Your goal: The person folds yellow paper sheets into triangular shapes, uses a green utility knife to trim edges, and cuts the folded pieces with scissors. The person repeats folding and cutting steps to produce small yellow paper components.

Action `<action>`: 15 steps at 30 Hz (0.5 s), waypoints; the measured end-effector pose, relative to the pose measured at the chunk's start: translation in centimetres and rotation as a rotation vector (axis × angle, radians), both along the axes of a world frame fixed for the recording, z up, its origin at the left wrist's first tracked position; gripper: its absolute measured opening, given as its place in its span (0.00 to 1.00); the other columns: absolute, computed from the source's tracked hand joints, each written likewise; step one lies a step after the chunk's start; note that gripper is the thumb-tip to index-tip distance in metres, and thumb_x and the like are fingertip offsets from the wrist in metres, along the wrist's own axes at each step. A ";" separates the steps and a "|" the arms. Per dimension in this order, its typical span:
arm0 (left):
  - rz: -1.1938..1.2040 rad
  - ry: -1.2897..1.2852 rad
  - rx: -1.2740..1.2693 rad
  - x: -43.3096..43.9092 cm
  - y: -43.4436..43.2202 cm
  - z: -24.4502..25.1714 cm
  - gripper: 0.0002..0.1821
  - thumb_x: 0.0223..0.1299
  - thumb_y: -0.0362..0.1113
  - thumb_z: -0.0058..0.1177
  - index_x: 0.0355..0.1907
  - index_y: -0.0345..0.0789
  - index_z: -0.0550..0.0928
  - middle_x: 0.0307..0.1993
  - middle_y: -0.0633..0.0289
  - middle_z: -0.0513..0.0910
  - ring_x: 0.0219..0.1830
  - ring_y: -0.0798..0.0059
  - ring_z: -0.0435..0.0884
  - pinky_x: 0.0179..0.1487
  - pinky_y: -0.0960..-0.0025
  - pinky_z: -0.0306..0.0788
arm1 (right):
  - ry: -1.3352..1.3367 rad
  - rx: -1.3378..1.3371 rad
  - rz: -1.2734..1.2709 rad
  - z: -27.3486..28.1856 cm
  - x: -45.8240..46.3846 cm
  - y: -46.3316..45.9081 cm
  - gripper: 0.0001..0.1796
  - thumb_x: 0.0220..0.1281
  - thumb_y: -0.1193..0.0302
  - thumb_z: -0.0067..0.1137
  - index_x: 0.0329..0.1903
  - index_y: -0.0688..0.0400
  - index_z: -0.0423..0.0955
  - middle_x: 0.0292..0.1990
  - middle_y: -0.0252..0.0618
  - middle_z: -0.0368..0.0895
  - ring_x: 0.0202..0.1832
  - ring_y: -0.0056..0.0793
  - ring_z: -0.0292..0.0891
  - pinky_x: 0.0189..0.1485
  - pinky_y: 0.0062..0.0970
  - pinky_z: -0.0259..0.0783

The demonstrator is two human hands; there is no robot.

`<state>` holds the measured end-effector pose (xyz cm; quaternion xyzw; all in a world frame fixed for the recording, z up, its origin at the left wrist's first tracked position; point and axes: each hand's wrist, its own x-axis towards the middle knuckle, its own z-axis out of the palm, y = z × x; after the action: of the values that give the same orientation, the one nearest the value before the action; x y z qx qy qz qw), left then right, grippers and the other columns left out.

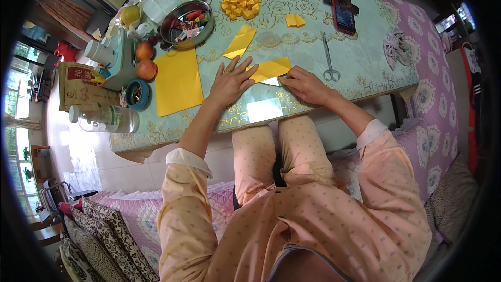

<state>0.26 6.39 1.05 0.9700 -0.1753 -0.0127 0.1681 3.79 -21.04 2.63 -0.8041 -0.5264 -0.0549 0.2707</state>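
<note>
A creased strip of golden paper point(271, 69) lies near the table's front edge, between my two hands. My left hand point(231, 81) is spread flat on the table, its fingertips touching the strip's left end. At the other end, the curled fingers of my right hand point(303, 85) pinch the lower right corner, where a small pale patch shows beneath. Another folded golden strip point(240, 42) rests just beyond my left hand. Left of that hand is a larger golden sheet point(179, 82). Farther back sit a spiky folded-paper piece point(240, 3) and a small folded golden packet point(294, 20).
Scissors point(330, 58) lie to the right, with a phone point(344, 13) behind them. At the left stand a steel bowl of wrapped sweets point(187, 24), two peaches point(145, 60), a blue ashtray point(137, 94) and a clear plastic jar point(105, 117). A crumpled cloth point(397, 48) sits at the right edge.
</note>
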 end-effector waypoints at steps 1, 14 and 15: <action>0.002 0.003 -0.001 0.0 0.0 0.0 0.26 0.64 0.56 0.42 0.65 0.60 0.67 0.70 0.77 0.57 0.73 0.67 0.49 0.71 0.45 0.42 | -0.011 -0.002 0.006 0.0 -0.1 0.0 0.16 0.54 0.77 0.55 0.48 0.61 0.74 0.34 0.40 0.69 0.41 0.38 0.69 0.41 0.33 0.70; -0.005 -0.006 -0.004 0.0 -0.1 0.1 0.26 0.65 0.56 0.43 0.65 0.59 0.66 0.70 0.75 0.58 0.73 0.65 0.49 0.70 0.43 0.43 | 0.021 0.043 0.040 -0.6 -0.3 1.2 0.17 0.54 0.79 0.57 0.48 0.62 0.74 0.33 0.41 0.69 0.39 0.40 0.69 0.40 0.33 0.69; 0.001 -0.004 -0.002 -0.1 0.0 0.1 0.26 0.65 0.56 0.42 0.65 0.59 0.66 0.70 0.75 0.58 0.73 0.65 0.49 0.70 0.43 0.43 | 0.035 0.034 0.043 -0.5 -0.4 1.1 0.17 0.54 0.79 0.57 0.49 0.62 0.74 0.33 0.41 0.69 0.39 0.40 0.69 0.40 0.33 0.69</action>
<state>0.20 6.38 1.16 0.9699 -0.1753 -0.0107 0.1689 3.40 -19.90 2.13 -0.7887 -0.5379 -0.0439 0.2945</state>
